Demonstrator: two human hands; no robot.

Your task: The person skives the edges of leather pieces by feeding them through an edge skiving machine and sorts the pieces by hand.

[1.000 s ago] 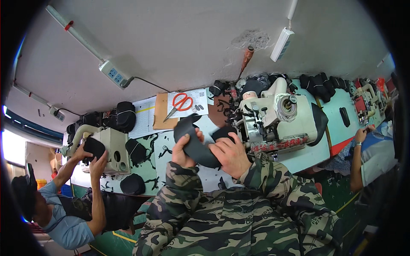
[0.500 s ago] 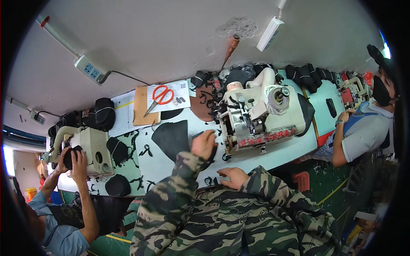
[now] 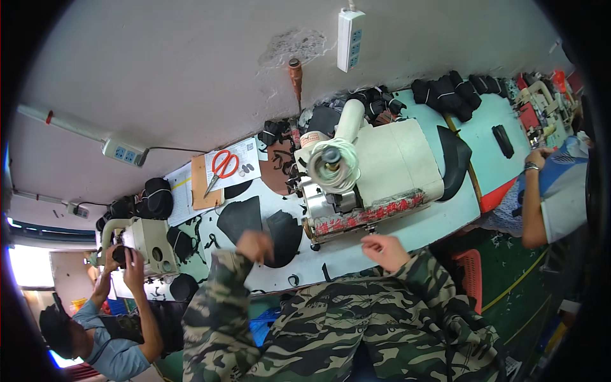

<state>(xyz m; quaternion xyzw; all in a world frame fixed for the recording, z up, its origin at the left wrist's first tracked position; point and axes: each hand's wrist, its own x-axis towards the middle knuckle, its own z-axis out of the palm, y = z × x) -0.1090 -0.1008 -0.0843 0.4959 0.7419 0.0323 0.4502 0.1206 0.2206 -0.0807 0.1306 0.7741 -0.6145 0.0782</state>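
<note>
My left hand [image 3: 256,247], smeared by motion, is over the table between two flat black cut pieces. One is the angular black piece [image 3: 239,219], the other a rounded black piece [image 3: 283,239] close to the sewing machine. Whether the fingers hold anything is too blurred to see. My right hand [image 3: 386,253] is near the table's front edge, just before the cream sewing machine [image 3: 398,153], with its fingers curled in and nothing visible in them. A roll of whitish cord [image 3: 334,167] sits on the machine's near end. Camouflage sleeves cover both my forearms.
Orange-handled scissors [image 3: 223,165] lie on papers and a brown board [image 3: 202,188]. A screwdriver [image 3: 296,79] stands upright behind the machine. Black bundles [image 3: 445,95] line the wall. Co-workers sit at a machine [image 3: 147,245] on the left and at the far right. A pink basket [image 3: 470,277] is at right.
My left hand has moved left, away from the machine, uncovering the rounded black piece. My right hand has drawn right and its fingers have curled in. The view has shifted.
</note>
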